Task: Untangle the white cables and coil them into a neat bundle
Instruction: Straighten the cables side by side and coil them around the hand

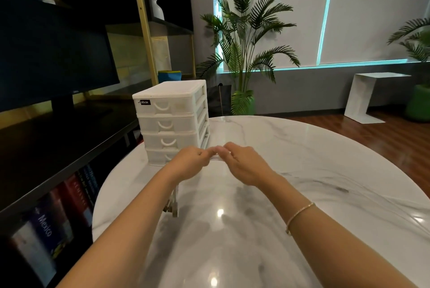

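White cables (175, 197) hang from the left hand (189, 164), plug ends dangling just above the counter (302, 171). Both hands grip the cables, the right hand (244, 166) at 3 o'clock, fingertips touching. A drawer unit (171, 120) stands at 11 o'clock.

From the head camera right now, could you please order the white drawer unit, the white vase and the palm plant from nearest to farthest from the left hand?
Measured from the left hand:
1. White drawer unit, on the table just beyond the hand.
2. Palm plant, on the floor past the table's far edge, to the right.
3. White vase, up on the shelf behind; its order against the plant is too close to call.
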`<act>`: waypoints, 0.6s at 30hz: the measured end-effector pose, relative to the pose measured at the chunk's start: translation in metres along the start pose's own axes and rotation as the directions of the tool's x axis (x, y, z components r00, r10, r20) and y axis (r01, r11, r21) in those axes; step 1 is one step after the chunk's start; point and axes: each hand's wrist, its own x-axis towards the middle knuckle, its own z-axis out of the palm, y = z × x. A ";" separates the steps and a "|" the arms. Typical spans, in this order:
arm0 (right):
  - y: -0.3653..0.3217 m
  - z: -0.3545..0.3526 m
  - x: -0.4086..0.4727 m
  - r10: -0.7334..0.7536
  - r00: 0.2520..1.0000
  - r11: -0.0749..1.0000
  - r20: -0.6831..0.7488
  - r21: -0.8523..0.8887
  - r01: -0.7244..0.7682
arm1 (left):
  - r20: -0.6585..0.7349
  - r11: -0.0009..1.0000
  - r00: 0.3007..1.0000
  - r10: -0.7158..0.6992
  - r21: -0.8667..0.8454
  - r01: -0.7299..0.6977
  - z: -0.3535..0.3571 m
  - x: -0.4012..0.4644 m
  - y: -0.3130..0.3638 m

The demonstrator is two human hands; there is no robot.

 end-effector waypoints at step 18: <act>0.017 -0.043 0.007 0.073 0.951 0.984 -0.300 -0.133 -0.118 | 0.429 0.465 0.850 0.306 -0.846 0.260 0.001 -0.050 -0.003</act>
